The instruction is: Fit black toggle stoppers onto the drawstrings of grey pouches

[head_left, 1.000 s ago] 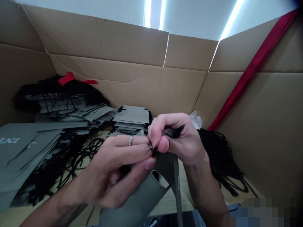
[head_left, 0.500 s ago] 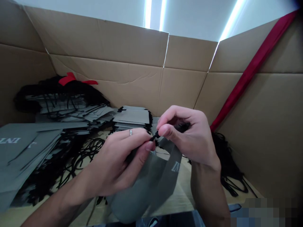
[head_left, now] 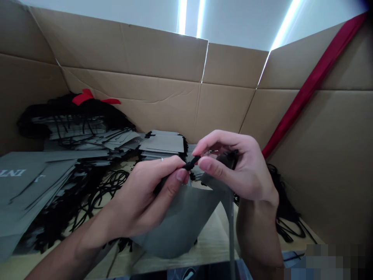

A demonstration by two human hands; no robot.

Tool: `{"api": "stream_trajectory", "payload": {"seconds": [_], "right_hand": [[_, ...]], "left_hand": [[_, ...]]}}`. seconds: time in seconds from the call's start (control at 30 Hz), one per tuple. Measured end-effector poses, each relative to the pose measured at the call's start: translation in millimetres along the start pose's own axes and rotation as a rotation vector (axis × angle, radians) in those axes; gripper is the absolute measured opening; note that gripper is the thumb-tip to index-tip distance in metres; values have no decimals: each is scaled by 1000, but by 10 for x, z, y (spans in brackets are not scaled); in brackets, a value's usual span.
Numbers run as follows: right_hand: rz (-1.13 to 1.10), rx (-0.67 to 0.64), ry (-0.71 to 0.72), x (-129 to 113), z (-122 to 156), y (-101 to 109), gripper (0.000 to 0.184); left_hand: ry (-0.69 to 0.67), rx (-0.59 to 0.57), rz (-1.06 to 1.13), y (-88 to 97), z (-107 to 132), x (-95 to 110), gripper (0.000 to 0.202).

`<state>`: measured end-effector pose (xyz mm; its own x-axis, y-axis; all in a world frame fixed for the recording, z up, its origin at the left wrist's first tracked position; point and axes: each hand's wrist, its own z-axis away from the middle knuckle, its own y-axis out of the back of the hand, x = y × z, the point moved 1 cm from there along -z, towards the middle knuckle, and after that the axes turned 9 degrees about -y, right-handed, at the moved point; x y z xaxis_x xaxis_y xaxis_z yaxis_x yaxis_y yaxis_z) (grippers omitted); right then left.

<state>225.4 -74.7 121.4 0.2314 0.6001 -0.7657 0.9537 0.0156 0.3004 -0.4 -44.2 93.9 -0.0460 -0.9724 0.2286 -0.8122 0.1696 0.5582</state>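
Note:
A short black cord (head_left: 191, 163) with what looks like a knot runs between my two hands. My left hand (head_left: 159, 186) pinches one end of it between thumb and index finger. On the other end, the thumb and index finger of my right hand (head_left: 233, 167) are closed, while more black material is tucked in its palm. Below the hands hangs a curved grey sheet (head_left: 180, 221), apparently a paper bag, its upper edge partly covered by my fingers. A thin grey strip drops beneath my right hand.
Printed grey bags (head_left: 26, 186) with black cords are stacked at left. Behind them lies a heap of more bags (head_left: 75, 128) with a red strip (head_left: 87, 99). A small stack (head_left: 163, 142) sits at the back. Black cords (head_left: 285, 210) lie at right. Cardboard walls (head_left: 131, 58) surround the table.
The knotted part of the cord has come nearer my left fingertips. My right hand has shifted slightly right, and the grey sheet has swung and turned, its printing now out of sight.

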Motion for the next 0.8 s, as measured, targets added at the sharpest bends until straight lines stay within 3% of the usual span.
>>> {"api": "stream_trajectory", "payload": {"seconds": [0.13, 0.33, 0.47, 0.6, 0.8], "right_hand": [[-14, -30, -65, -26, 19, -49, 23], [165, 3, 23, -38, 20, -48, 5], [331, 84, 154, -41, 41, -101, 11], [531, 187, 300, -42, 58, -179, 17], [662, 263, 472, 1, 54, -274, 16]], "left_hand": [[33, -47, -40, -3, -31, 12, 22], [88, -20, -168, -16, -42, 36, 12], [112, -13, -289, -55, -36, -8, 12], [48, 11, -415, -96, -24, -64, 14], [75, 47, -263, -87, -56, -51, 15]]}}
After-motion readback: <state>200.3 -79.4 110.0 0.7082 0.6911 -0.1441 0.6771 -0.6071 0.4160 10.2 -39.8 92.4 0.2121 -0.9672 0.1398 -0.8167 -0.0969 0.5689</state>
